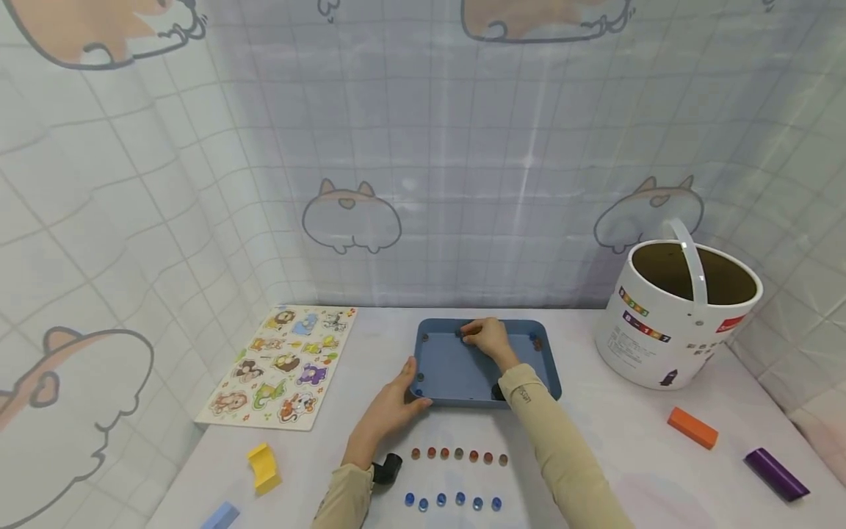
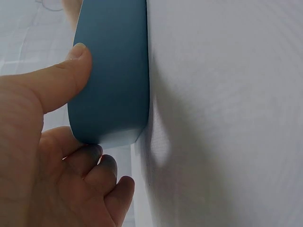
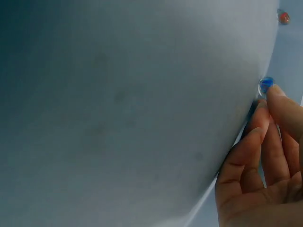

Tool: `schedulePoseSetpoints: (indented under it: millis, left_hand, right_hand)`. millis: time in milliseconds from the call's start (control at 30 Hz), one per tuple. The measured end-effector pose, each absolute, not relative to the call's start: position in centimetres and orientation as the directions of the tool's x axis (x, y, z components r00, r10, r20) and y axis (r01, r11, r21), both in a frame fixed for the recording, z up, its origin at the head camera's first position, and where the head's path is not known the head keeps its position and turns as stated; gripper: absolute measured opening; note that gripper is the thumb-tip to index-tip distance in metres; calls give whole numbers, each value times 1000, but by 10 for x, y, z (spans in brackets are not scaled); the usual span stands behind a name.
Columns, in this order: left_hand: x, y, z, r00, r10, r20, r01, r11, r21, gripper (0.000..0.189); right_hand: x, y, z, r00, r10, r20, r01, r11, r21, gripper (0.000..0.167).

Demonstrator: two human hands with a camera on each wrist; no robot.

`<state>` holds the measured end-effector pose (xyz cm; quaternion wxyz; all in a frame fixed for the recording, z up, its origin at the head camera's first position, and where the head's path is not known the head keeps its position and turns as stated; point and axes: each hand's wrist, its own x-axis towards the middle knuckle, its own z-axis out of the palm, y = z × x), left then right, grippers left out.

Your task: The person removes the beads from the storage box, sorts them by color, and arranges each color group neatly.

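Observation:
A shallow blue-grey tray (image 1: 456,371) lies on the white table. My left hand (image 1: 388,408) grips its near left corner; in the left wrist view the thumb (image 2: 71,75) presses the tray's outer side while the fingers curl round the corner. Over the tray's far part, my right hand (image 1: 490,340) pinches a clear marble with a blue swirl (image 3: 266,86) between thumb and fingertips, close to the tray's floor. Other marbles sit along the tray's sides, including a red one (image 3: 284,18) and a blue one (image 1: 418,392).
Before the tray lie a row of reddish and dark marbles (image 1: 445,453) and a row of blue marbles (image 1: 441,499). An animal puzzle board (image 1: 291,367) is at left, near a yellow block (image 1: 264,469). A white bucket (image 1: 637,338), orange block (image 1: 692,427) and purple block (image 1: 776,474) stand right.

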<state>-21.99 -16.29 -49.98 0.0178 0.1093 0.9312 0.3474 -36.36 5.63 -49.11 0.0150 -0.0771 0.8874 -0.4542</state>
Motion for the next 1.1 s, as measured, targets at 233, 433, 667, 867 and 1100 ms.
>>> schedulePoseSetpoints:
  millis: [233,433,667,867,1100]
  left_hand:
    - [-220,-161,-504,-972,229,41,199,724,661,90]
    - [-219,-158,-506,-968,245,48,214,717,663,90]
    - [-217,-157,-505,-968,245,54,219,722,657,87]
    - [-218,-159,-501,-971,230,65,217,731,647,87]
    - [-218,-163,-500,-972,225,67,214,736,642,88]
  right_hand:
    - [-362,50,-492,-967,-234,98,-233,665,-709,18]
    - [-360,47,-492,-956,-263,129,-283,715,-640,14]
    - [-354,55,-479,-960,-280,3,-148,499,-854,21]
    - [-348,75,-446,-925,-379,-10,-98,267,-959,31]
    - [-320,109,-429,-889,-457,32,-97,118,-988,41]
